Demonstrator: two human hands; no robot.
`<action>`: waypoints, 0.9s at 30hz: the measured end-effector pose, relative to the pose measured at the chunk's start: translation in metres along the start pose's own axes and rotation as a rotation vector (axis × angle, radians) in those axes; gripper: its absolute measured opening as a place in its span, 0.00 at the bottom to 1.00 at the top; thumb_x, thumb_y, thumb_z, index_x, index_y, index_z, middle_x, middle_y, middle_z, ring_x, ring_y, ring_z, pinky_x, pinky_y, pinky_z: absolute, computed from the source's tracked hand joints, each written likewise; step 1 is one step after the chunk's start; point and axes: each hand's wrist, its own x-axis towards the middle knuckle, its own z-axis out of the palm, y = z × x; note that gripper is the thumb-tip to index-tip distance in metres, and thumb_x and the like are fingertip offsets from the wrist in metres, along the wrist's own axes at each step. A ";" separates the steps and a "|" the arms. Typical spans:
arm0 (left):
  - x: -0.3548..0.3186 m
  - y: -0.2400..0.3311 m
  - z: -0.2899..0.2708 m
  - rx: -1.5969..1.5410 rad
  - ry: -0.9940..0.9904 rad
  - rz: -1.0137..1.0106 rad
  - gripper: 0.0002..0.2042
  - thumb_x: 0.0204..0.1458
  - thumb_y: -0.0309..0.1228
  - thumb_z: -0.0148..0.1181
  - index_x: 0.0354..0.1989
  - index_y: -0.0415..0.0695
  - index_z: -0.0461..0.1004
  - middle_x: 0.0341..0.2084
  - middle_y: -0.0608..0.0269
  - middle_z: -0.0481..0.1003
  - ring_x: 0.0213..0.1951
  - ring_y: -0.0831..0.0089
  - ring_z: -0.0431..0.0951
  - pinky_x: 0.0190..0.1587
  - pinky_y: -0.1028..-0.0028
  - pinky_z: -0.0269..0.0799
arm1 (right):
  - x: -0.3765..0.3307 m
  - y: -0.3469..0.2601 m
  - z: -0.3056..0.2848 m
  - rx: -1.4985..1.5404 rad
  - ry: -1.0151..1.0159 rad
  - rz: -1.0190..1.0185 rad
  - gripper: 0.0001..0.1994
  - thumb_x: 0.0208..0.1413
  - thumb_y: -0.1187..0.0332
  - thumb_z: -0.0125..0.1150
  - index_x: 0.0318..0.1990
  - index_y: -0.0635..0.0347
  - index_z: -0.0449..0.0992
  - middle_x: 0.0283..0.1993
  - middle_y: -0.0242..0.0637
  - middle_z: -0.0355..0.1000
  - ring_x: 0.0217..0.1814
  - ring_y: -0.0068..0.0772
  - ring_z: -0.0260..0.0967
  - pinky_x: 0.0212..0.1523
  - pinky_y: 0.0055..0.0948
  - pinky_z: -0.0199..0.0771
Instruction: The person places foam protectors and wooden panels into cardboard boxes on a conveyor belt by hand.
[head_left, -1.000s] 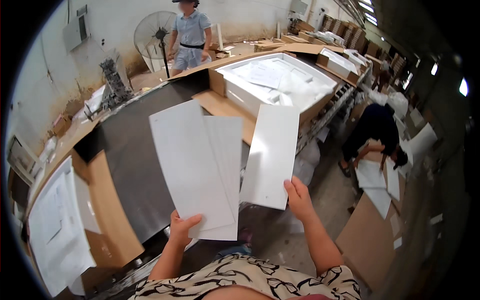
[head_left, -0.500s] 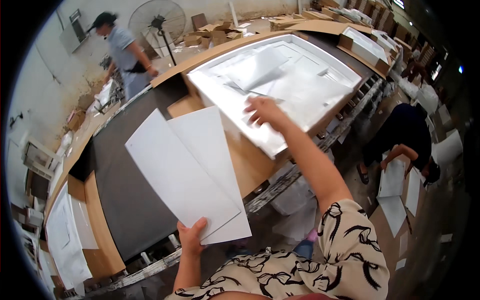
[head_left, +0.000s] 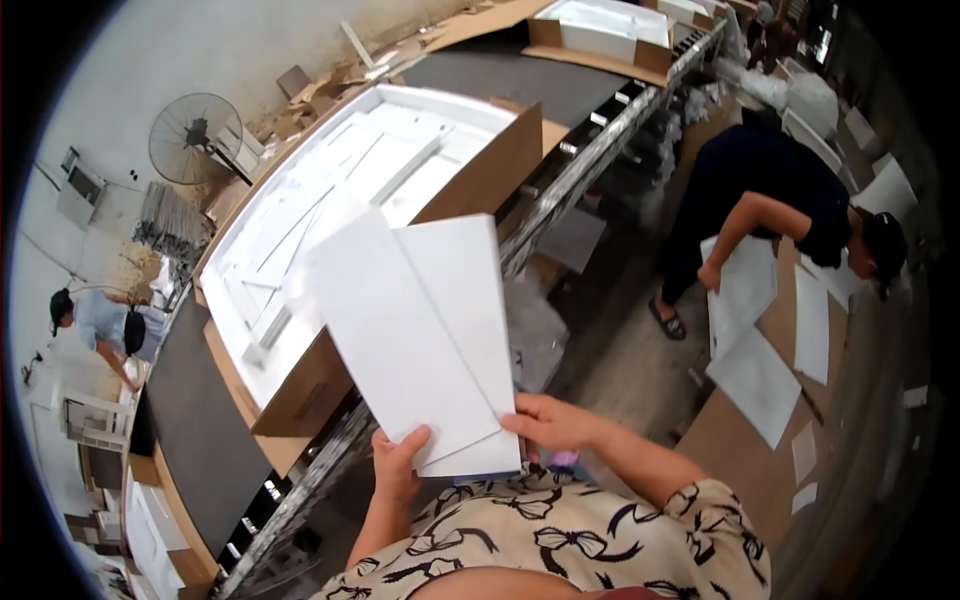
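Note:
Two overlapping white panels point(head_left: 410, 330) are fanned out in front of my body, over the near side of the conveyor. My left hand point(head_left: 400, 462) grips their lower left corner, thumb on top. On the lower right edge, my right hand point(head_left: 548, 420) is closed too, with its thumb on the upper face and the fingers hidden beneath. Just beyond the panels lies a large open carton point(head_left: 480, 165) lined with white foam point(head_left: 235, 320). Flat white boards point(head_left: 300, 215) rest inside it, partly covered by the panels I hold.
The dark conveyor belt point(head_left: 200, 400) runs diagonally, with another open carton point(head_left: 600, 45) farther along and one point(head_left: 150, 520) at lower left. A co-worker point(head_left: 770, 200) bends over white panels point(head_left: 755, 385) at right. Another person point(head_left: 110, 325) stands beyond the belt, near a fan point(head_left: 195, 135).
My right hand has come back from the carton to the panels' edge. The view has turned right. Loose sheeting seen over the carton's contents before no longer covers them.

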 end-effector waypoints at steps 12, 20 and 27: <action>0.187 -0.062 0.194 -0.042 0.006 0.024 0.13 0.49 0.27 0.57 0.42 0.36 0.69 0.37 0.59 0.73 0.37 0.71 0.74 0.41 0.72 0.70 | -0.017 -0.066 -0.278 -0.121 0.904 -0.540 0.09 0.60 0.66 0.47 0.33 0.62 0.69 0.23 0.20 0.62 0.26 0.09 0.54 0.26 0.14 0.57; 0.321 -0.044 0.293 0.153 -0.015 0.198 0.10 0.48 0.31 0.61 0.34 0.36 0.75 0.28 0.66 0.75 0.30 0.81 0.71 0.34 0.78 0.68 | 0.016 -0.160 -0.494 -0.009 1.174 -0.630 0.11 0.61 0.65 0.45 0.33 0.63 0.70 0.27 0.24 0.65 0.29 0.12 0.58 0.30 0.15 0.60; 0.345 -0.048 0.332 0.306 0.252 0.195 0.09 0.44 0.27 0.63 0.32 0.35 0.76 0.28 0.64 0.76 0.30 0.81 0.72 0.33 0.80 0.68 | 0.092 -0.281 -0.725 0.107 1.085 -0.745 0.10 0.58 0.68 0.48 0.31 0.64 0.71 0.28 0.30 0.69 0.27 0.21 0.64 0.27 0.21 0.65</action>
